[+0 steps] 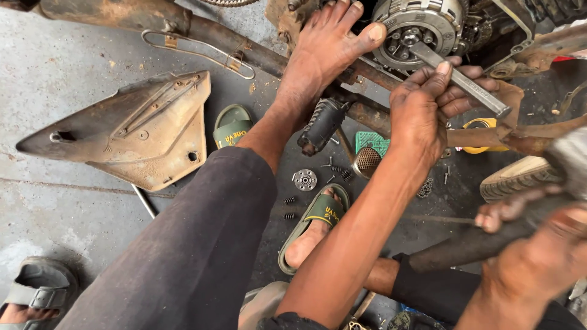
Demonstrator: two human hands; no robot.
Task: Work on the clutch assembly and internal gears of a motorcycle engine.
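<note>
My left hand [425, 107] is shut on a flat steel bar [474, 91] whose far tip rests on the centre nut of a round motorcycle clutch [422, 27]. At the lower right my right hand [526, 256], blurred by motion, grips the dark handle of a hammer [471, 244]; its grey head [572, 156] blurs at the right edge, a little right of the bar's near end. My bare foot [324, 49] presses on the rusty frame just left of the clutch. The other foot wears a green sandal [318, 214] on the floor.
A rusty side cover [140, 128] and an empty green sandal [232, 125] lie on the grey concrete at left. A small round part [304, 179], springs and screws are scattered below the footpeg [321, 125]. Another person's sandalled foot [36, 293] is bottom left; a shoe [513, 177] is at right.
</note>
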